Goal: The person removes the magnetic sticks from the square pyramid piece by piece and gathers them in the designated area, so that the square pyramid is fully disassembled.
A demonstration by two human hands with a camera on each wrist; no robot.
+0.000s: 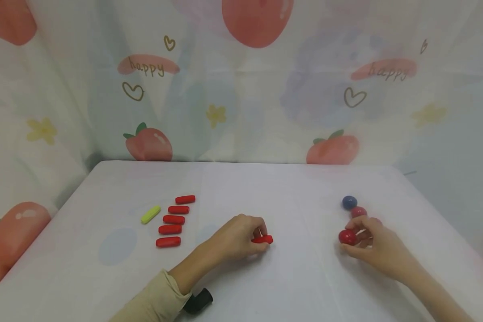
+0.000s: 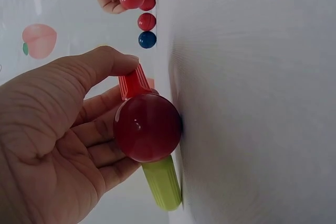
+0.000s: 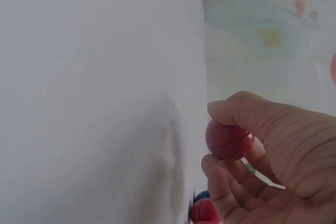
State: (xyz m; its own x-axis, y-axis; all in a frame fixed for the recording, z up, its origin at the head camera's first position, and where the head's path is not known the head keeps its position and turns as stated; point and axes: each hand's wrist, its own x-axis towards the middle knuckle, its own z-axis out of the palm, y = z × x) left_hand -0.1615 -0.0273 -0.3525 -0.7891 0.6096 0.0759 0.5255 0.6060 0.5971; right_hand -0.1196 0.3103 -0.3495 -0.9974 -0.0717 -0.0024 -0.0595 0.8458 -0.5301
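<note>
Near the middle of the table, my left hand [image 1: 239, 235] pinches a short red plastic stick [image 1: 262, 239] between thumb and fingers. Close below that hand, in the left wrist view, are a dark red ball [image 2: 147, 128] and a yellow-green ridged stick [image 2: 162, 184]; the head view hides both. On the right side, my right hand [image 1: 380, 246] holds a glossy red ball [image 1: 347, 237] by thumb and fingertips; a seam runs around it in the right wrist view. Just beyond that hand sit a blue ball [image 1: 349, 202], a red ball [image 1: 359, 212] and another red one, partly covered by the fingers.
Several red sticks [image 1: 174, 219] lie in a slanting column at the left, with a yellow-green stick [image 1: 150, 214] beside them. A black cylindrical object [image 1: 199, 302] shows by the left sleeve. Printed cloth [image 1: 241, 89] hangs behind the white table [image 1: 298, 192].
</note>
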